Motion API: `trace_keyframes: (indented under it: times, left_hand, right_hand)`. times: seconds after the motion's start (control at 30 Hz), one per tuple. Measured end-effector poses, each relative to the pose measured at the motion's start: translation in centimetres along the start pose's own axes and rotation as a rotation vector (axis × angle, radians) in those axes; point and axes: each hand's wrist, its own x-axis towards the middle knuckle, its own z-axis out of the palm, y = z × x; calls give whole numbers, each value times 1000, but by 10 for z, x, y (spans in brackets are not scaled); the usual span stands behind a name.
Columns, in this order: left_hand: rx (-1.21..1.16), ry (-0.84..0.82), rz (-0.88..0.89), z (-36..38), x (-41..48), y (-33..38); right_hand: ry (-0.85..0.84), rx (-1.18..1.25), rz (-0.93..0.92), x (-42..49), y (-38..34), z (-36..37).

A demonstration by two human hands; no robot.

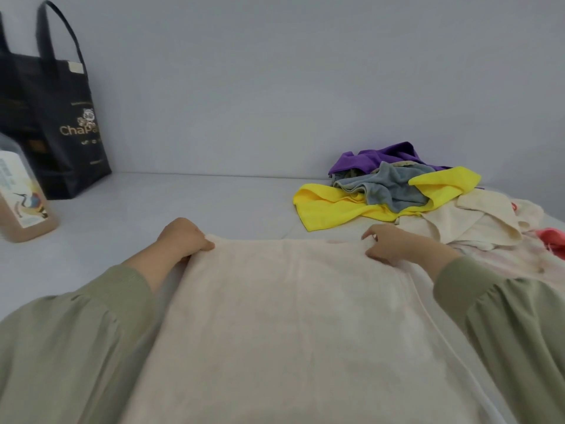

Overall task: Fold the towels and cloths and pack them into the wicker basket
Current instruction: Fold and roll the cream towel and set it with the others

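A large pale cream towel [281, 316] lies spread flat on the white surface in front of me. My left hand [183, 238] grips its far left corner, fingers curled round the edge. My right hand [394, 244] pinches the far right corner. To the right lies a heap of loose cloths: a yellow cloth [342, 206], a grey cloth [391, 186], a purple cloth [385, 156], a cream cloth [477, 221] and a bit of red cloth [552, 235]. No wicker basket is in view.
A black tote bag [61, 127] stands at the back left against the wall. A plastic container with a bird label [24, 197] sits in front of it at the left edge. Bare white surface [198, 203] lies between the bag and the cloth heap.
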Motion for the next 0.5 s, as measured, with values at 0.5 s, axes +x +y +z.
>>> trace_keyframes:
  times: [0.5]
  left_hand:
    - [-717,215,33,-7,-12,37]
  right_hand:
    - [370,605,92,5,-18,-31]
